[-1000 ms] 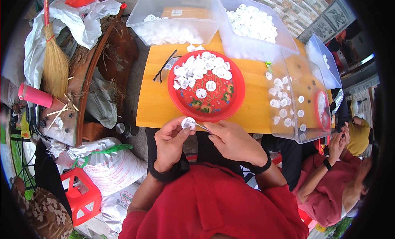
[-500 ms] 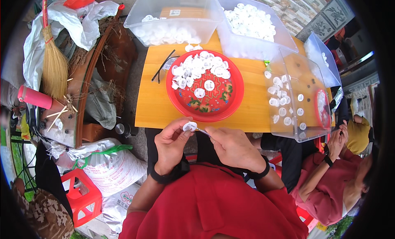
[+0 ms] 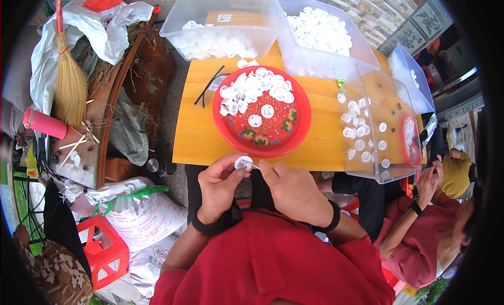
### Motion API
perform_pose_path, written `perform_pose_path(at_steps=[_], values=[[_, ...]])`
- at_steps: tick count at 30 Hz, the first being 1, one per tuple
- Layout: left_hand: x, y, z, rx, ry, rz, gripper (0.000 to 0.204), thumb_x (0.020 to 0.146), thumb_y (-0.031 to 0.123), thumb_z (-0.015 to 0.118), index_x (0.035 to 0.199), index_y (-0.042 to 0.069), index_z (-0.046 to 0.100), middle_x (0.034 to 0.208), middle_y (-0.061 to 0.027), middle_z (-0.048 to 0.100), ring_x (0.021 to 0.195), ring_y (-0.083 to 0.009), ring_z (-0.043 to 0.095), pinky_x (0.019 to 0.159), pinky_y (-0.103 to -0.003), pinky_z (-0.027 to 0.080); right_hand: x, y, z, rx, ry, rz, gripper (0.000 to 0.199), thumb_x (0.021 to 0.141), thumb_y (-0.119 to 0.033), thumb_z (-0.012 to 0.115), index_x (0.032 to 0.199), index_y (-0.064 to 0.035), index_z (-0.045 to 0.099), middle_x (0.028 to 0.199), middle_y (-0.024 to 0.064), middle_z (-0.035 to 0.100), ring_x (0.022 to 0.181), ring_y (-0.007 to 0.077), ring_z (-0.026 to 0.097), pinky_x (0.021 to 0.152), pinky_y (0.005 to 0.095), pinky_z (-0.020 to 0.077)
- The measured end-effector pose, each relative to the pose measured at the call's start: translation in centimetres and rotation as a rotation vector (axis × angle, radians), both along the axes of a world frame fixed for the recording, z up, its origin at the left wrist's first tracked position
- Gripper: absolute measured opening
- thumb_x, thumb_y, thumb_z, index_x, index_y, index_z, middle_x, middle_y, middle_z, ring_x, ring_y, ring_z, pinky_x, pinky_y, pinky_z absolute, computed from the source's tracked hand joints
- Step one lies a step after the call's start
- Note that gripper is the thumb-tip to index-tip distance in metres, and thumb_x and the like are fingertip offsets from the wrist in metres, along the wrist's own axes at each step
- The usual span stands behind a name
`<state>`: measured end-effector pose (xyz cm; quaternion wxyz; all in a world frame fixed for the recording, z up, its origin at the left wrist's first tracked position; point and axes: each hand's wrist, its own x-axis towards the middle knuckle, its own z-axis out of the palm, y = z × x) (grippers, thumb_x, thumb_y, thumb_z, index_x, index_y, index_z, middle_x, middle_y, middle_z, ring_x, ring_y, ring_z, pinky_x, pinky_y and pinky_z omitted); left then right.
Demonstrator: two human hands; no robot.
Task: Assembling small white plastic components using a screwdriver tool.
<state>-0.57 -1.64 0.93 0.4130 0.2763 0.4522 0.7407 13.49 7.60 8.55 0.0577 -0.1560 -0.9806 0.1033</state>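
My left hand (image 3: 215, 188) pinches a small round white plastic piece (image 3: 243, 162) between thumb and fingers, just off the table's front edge. My right hand (image 3: 298, 190) is closed round a thin metal tool (image 3: 255, 167); its tip meets the white piece, and most of it is hidden in my fingers, so its exact kind does not show. Beyond my hands, a red patterned basin (image 3: 262, 149) sits on the table. Many similar white pieces (image 3: 252, 86) are heaped along its far side, with two lying apart nearer its middle.
On the wooden table (image 3: 197, 132) stand clear plastic bins (image 3: 176, 29) of white pieces at the back, and a transparent box (image 3: 375, 171) on the right. Eyeglasses (image 3: 203, 92) lie left of the basin. A co-worker (image 3: 420, 231) sits at right; a red stool (image 3: 107, 252) and sacks stand left.
My right hand has shifted slightly, its fingers now covering more of the metal tool. The white piece has turned a little in my left hand, its face showing more toward me.
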Motion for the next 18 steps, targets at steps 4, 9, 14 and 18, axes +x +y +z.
perform_pose_path(at_steps=[4, 9, 14, 18], values=[[-0.1, 0.0, 0.0, -0.045, -0.012, -0.003, 0.025, 0.082, -0.008, 0.055, 0.107, -0.006, 0.056, 0.095, -0.0107, 0.063, 0.085, -0.0146, 0.061, 0.073, -0.027, 0.053, -0.1, -0.4, 0.3, 0.19, -0.083, 0.068, 0.047, 0.069, -0.007, 0.055, 0.111, 0.013, 0.049, 0.067, 0.0113, 0.051, 0.054, 0.0211, 0.056, 0.045, 0.0297, 0.0444], [-0.2, 0.0, -0.5, -0.08, -0.029, 0.001, 0.025, 0.082, -0.009, 0.056, 0.106, -0.006, 0.057, 0.094, -0.0115, 0.063, 0.084, -0.0152, 0.062, 0.073, -0.027, 0.053, -0.6, -0.2, 0.2, 0.177, -0.127, 0.098, 0.046, 0.067, -0.007, 0.056, 0.109, 0.0134, 0.05, 0.068, 0.0135, 0.051, 0.055, 0.0234, 0.057, 0.045, 0.0307, 0.045], [-0.6, 0.3, 0.2, -0.032, -0.111, 0.054, 0.027, 0.08, -0.01, 0.057, 0.106, -0.006, 0.057, 0.094, -0.0123, 0.064, 0.084, -0.0161, 0.062, 0.074, -0.027, 0.053, 0.0, 0.6, -3.0, -0.359, 0.167, -0.061, 0.035, 0.075, -0.001, 0.052, 0.109, 0.0074, 0.051, 0.069, 0.0187, 0.052, 0.059, 0.0306, 0.057, 0.051, 0.0368, 0.0437], [-0.8, 0.3, 0.2, 0.016, -0.104, 0.052, 0.027, 0.079, -0.01, 0.058, 0.106, -0.006, 0.057, 0.094, -0.0126, 0.063, 0.084, -0.0165, 0.062, 0.075, -0.028, 0.053, 0.1, 0.0, -2.9, -0.857, 0.339, -0.17, 0.033, 0.081, 0.002, 0.044, 0.113, -0.0003, 0.05, 0.07, 0.0187, 0.051, 0.059, 0.0291, 0.054, 0.056, 0.0359, 0.0415]])
